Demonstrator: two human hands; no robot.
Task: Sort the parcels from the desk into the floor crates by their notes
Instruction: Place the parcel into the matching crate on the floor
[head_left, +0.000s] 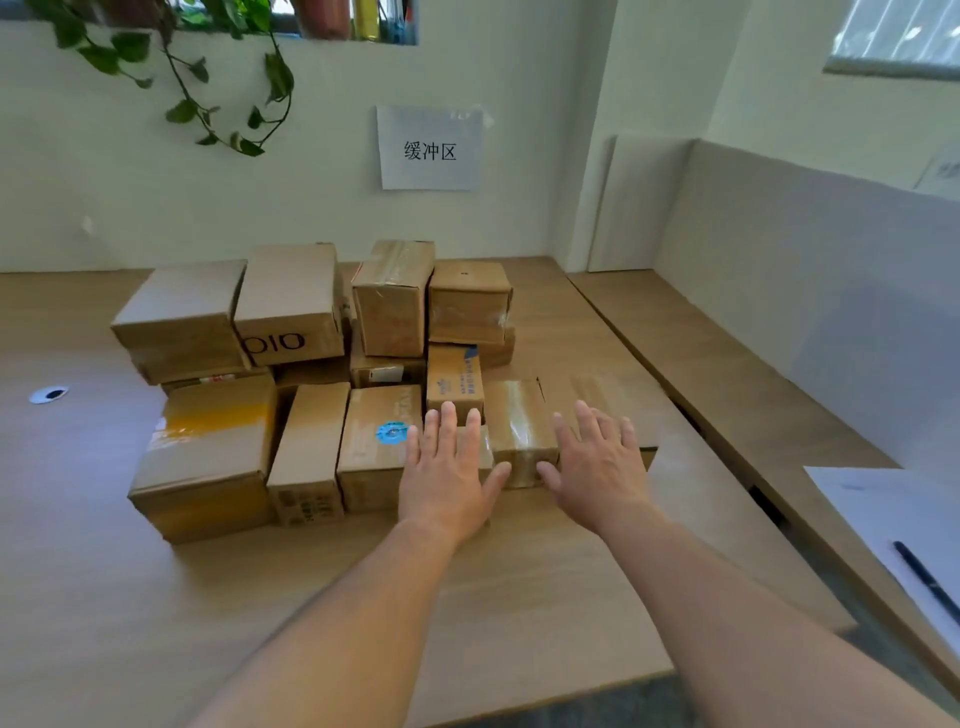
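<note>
cardboard parcel (519, 428), near row: pickup.
left hand (447, 467) and right hand (597, 462) flank it, spread, holding nothing; clamp both sides evenly.

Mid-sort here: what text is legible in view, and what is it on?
"缓冲区": paper sign.
"OIO": front of a top-row box, possibly cut off at its left.
Blue sticker and the print on the tall box: too blurred to read.

Matt cardboard parcels (306, 452) (glossy tape), smooth wood-grain desk (519, 597).
</note>
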